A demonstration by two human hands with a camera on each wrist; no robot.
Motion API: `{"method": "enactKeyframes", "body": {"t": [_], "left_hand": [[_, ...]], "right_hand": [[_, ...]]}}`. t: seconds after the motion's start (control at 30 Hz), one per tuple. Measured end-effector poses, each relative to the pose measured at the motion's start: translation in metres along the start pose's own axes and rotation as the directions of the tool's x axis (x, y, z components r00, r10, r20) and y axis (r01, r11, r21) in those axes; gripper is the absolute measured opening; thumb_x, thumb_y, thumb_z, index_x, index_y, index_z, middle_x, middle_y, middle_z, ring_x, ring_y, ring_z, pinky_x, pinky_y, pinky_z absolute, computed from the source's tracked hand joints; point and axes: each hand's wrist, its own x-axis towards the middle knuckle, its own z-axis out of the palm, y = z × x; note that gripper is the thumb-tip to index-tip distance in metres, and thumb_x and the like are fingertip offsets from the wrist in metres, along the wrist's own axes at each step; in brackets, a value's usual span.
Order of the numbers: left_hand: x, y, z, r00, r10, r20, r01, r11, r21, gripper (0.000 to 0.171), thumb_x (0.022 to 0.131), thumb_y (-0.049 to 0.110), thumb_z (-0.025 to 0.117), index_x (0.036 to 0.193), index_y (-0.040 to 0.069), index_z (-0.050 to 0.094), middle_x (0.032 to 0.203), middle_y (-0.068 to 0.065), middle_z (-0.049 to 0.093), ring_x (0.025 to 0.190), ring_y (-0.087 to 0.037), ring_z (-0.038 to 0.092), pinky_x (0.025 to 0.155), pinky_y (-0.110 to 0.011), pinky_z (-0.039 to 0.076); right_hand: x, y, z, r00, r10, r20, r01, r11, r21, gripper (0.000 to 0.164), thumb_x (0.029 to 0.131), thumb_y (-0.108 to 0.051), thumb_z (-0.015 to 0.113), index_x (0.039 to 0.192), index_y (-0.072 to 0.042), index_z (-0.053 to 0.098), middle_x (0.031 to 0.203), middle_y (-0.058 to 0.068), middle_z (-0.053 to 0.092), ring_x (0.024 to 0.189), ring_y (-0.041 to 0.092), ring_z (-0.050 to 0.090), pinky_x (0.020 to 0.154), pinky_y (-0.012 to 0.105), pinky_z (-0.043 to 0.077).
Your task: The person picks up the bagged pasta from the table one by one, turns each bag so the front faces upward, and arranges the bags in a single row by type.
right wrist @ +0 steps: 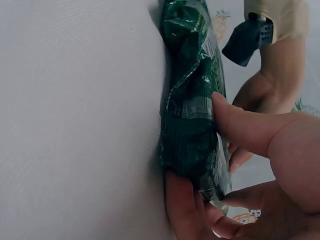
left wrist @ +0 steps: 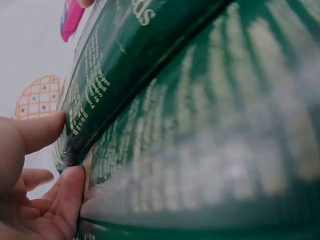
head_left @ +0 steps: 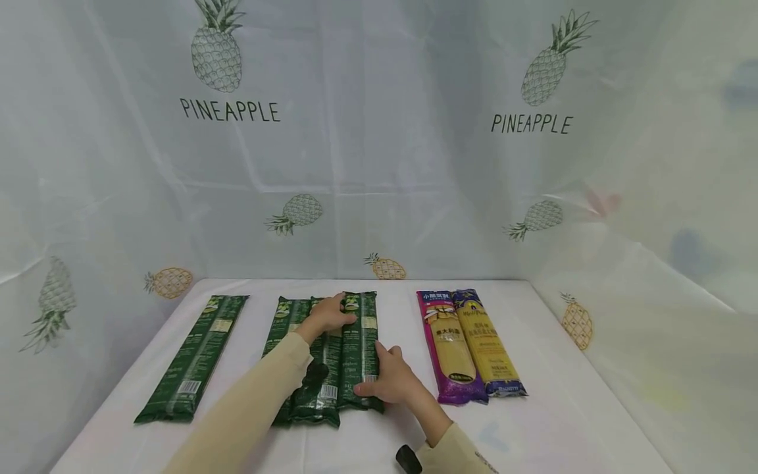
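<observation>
Three green spaghetti packs lie side by side mid-table in the head view. My left hand (head_left: pixel 326 317) reaches over the middle pack (head_left: pixel 324 368) and pinches the far end of the right-hand spaghetti pack (head_left: pixel 358 342). Close up, in the left wrist view, thumb and fingers (left wrist: pixel 72 195) meet at that pack's corner. On the near right side, my right hand (head_left: pixel 393 380) grips the same pack, thumb on top. The right wrist view shows its thumb (right wrist: pixel 245 122) on the green wrapper (right wrist: pixel 190 135) and its fingertips tucked at the lower edge.
Another green pack (head_left: pixel 192 355) lies apart on the left of the white table (head_left: pixel 568 368). To the right are a purple-and-yellow pasta pack (head_left: pixel 450 342) and a yellow-and-blue pack (head_left: pixel 488 342), touching along their sides. Behind hangs a pineapple-print curtain (head_left: pixel 379 145).
</observation>
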Motion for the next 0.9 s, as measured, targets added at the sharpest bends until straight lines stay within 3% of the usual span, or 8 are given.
{"method": "enactKeyframes", "body": {"t": [0.2,0.37,0.6,0.8,0.9], "left_hand": [[-0.002,0.004,-0.003,1.0,0.011,-0.004,-0.011,0.997,0.078,0.073,0.105,0.03,0.068,0.163,0.0,0.038,0.157,-0.029,0.049,0.142,-0.05,0.048,0.115,-0.065,0.04],[0.002,0.007,0.002,1.0,-0.017,-0.02,0.019,0.992,0.128,0.073,0.104,0.033,0.069,0.163,0.003,0.041,0.161,-0.029,0.044,0.148,-0.05,0.041,0.117,-0.066,0.036],[0.002,0.015,0.005,0.999,-0.028,-0.029,0.03,0.997,0.078,0.072,0.102,0.031,0.07,0.162,0.002,0.042,0.161,-0.027,0.045,0.148,-0.051,0.04,0.118,-0.067,0.035],[0.002,0.018,0.004,1.0,-0.026,0.008,0.025,0.995,0.098,0.071,0.106,0.032,0.066,0.164,0.002,0.039,0.163,-0.026,0.044,0.149,-0.051,0.039,0.118,-0.065,0.037],[0.001,0.024,0.003,0.999,-0.037,0.03,0.032,0.99,0.136,0.071,0.107,0.031,0.064,0.165,0.003,0.036,0.162,-0.025,0.045,0.138,-0.047,0.054,0.112,-0.059,0.045]], "right_hand": [[0.004,-0.003,0.004,1.0,0.01,0.01,-0.01,0.998,-0.069,0.102,0.085,-0.032,0.093,0.162,0.006,0.037,0.136,0.03,0.049,0.11,0.039,0.063,0.095,0.06,0.055],[0.003,-0.004,0.001,1.0,-0.005,0.008,0.006,0.996,-0.086,0.099,0.085,-0.029,0.092,0.161,0.006,0.039,0.137,0.03,0.05,0.114,0.04,0.064,0.097,0.06,0.055],[0.001,0.007,-0.003,0.999,-0.048,0.015,0.048,0.998,-0.035,0.097,0.088,-0.027,0.09,0.162,0.005,0.037,0.138,0.029,0.051,0.118,0.04,0.062,0.101,0.061,0.052],[0.001,0.019,-0.009,0.997,-0.05,0.058,0.045,0.995,0.085,0.096,0.091,-0.028,0.087,0.166,0.0,0.032,0.135,0.024,0.051,0.115,0.033,0.057,0.105,0.063,0.048],[0.002,0.024,-0.008,0.997,-0.041,0.066,0.032,0.991,0.129,0.096,0.092,-0.029,0.086,0.166,-0.002,0.032,0.136,0.024,0.051,0.121,0.036,0.056,0.107,0.064,0.046]]}}
